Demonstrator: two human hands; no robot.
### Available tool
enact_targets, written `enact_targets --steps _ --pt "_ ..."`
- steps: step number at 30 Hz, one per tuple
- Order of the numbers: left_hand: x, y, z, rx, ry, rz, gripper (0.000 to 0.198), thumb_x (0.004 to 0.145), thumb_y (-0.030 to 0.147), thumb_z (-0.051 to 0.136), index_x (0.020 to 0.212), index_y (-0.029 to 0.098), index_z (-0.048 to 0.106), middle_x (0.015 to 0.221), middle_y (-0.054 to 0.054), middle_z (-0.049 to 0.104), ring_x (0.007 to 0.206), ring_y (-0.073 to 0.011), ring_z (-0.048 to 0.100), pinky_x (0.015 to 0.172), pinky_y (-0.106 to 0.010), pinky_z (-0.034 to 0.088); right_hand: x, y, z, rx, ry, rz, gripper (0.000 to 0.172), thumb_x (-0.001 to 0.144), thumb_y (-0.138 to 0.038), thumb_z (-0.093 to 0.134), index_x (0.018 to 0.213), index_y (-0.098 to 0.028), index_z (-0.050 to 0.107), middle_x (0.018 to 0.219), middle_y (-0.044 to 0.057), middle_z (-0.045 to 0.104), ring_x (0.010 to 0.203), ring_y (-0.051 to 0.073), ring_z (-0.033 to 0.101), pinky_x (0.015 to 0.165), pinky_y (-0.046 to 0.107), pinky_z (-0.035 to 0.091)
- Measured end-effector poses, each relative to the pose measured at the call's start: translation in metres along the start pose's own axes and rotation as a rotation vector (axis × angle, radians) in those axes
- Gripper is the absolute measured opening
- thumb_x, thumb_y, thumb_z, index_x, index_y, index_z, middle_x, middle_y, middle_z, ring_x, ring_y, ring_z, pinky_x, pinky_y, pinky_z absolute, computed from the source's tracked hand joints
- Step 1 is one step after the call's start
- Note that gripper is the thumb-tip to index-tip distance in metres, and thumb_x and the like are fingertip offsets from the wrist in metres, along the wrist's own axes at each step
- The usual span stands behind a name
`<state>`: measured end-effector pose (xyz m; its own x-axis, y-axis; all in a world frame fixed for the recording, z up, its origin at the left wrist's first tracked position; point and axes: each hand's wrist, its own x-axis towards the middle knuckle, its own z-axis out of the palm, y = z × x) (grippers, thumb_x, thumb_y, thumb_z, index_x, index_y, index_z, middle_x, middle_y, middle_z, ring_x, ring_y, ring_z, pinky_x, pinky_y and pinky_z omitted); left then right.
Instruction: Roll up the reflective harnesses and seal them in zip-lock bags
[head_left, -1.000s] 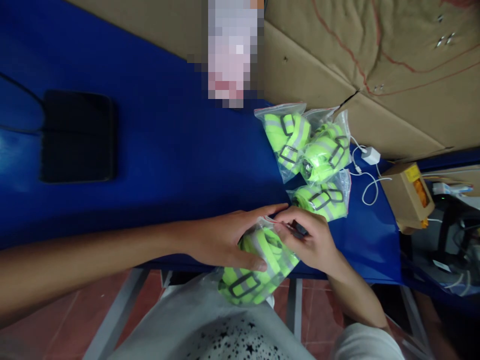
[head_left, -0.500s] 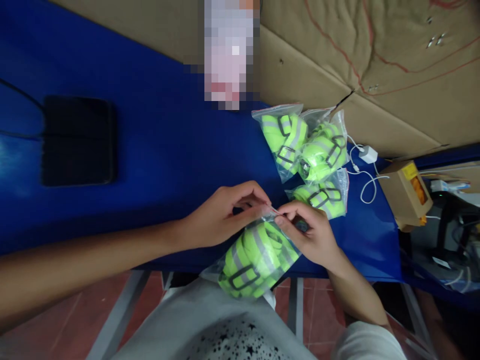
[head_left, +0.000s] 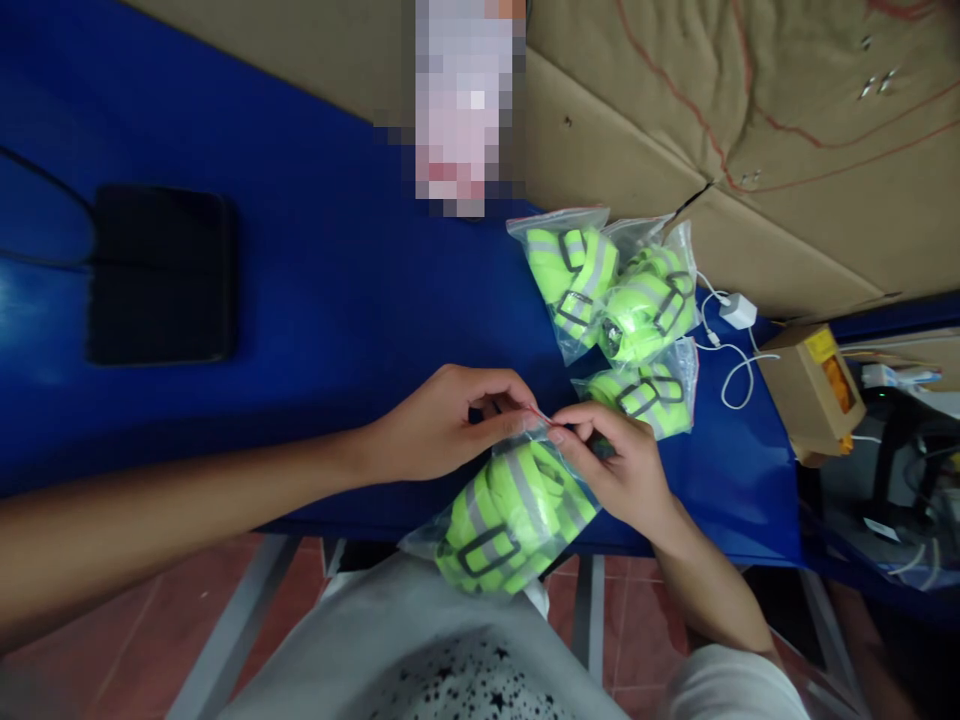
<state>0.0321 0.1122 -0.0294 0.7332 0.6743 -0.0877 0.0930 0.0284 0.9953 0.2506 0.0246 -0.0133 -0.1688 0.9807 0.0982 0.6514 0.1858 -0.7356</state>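
A clear plastic bag (head_left: 510,520) with a folded neon-yellow strap, grey stripes and a black buckle inside hangs at the table's front edge, over my lap. My left hand (head_left: 457,425) pinches the bag's red-lined top edge between thumb and fingers. Close beside it, my right hand (head_left: 619,460) pinches the same edge further right. Behind my right hand lie similar filled bags: one at the back left (head_left: 570,280), one at the back right (head_left: 649,305), and one nearer (head_left: 645,395), partly hidden by that hand.
On the blue table (head_left: 337,260) are a black flat box (head_left: 161,275) with cables at left, a blurred-out item (head_left: 457,110) at the back, a white charger (head_left: 738,311) and a cardboard box (head_left: 814,390) at right. Brown board borders the back.
Both hands keep their pinch on the bag's edge, with only a very small shift of the left hand. The view has moved slightly.
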Motion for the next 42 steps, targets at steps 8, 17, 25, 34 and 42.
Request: enact_targets --steps 8,17,25,34,42 --pt "-0.003 0.001 0.000 0.072 -0.019 0.011 0.022 0.098 0.038 0.062 0.096 0.018 0.073 0.088 -0.001 0.076 0.078 -0.0120 0.069 0.068 -0.020 0.050 0.000 0.000 0.003 -0.012 -0.025 -0.092 0.006 0.096 -0.024 0.068 0.101 -0.024 0.066 0.074 -0.003 0.063 0.061 0.009 0.056 0.057 0.024 0.045" --pt "-0.007 0.001 -0.001 0.173 -0.061 0.115 0.023 0.099 0.036 0.057 0.096 0.018 0.071 0.091 -0.003 0.074 0.077 -0.0126 0.065 0.070 -0.023 0.050 0.003 -0.003 0.006 0.087 -0.058 -0.150 0.005 0.098 -0.024 0.064 0.102 -0.022 0.067 0.079 -0.002 0.071 0.057 0.007 0.057 0.054 0.022 0.042" --pt "-0.008 0.007 -0.003 0.222 0.044 0.137 0.027 0.100 0.043 0.054 0.095 0.019 0.065 0.086 -0.003 0.067 0.081 -0.0172 0.062 0.075 -0.028 0.049 0.000 0.000 0.004 0.097 0.005 0.001 0.020 0.099 -0.037 0.060 0.106 -0.021 0.069 0.064 -0.005 0.053 0.055 0.009 0.050 0.054 0.022 0.038" --pt "0.006 -0.030 -0.001 0.156 0.000 0.095 0.046 0.080 0.068 0.070 0.103 0.028 0.071 0.087 -0.002 0.069 0.081 -0.0221 0.062 0.074 -0.032 0.048 0.009 0.025 0.023 -0.052 0.058 -0.135 0.019 0.095 -0.035 0.056 0.097 -0.022 0.069 0.062 -0.003 0.055 0.052 0.011 0.050 0.051 0.024 0.033" --pt "0.010 -0.021 -0.010 -0.079 0.105 0.055 0.047 0.085 0.062 0.072 0.078 0.016 0.068 0.074 -0.001 0.060 0.073 -0.0144 0.052 0.070 -0.024 0.041 0.014 0.025 0.025 0.187 0.069 -0.035 0.039 0.088 -0.040 0.068 0.122 -0.023 0.062 0.071 -0.004 0.053 0.060 0.010 0.048 0.057 0.021 0.037"
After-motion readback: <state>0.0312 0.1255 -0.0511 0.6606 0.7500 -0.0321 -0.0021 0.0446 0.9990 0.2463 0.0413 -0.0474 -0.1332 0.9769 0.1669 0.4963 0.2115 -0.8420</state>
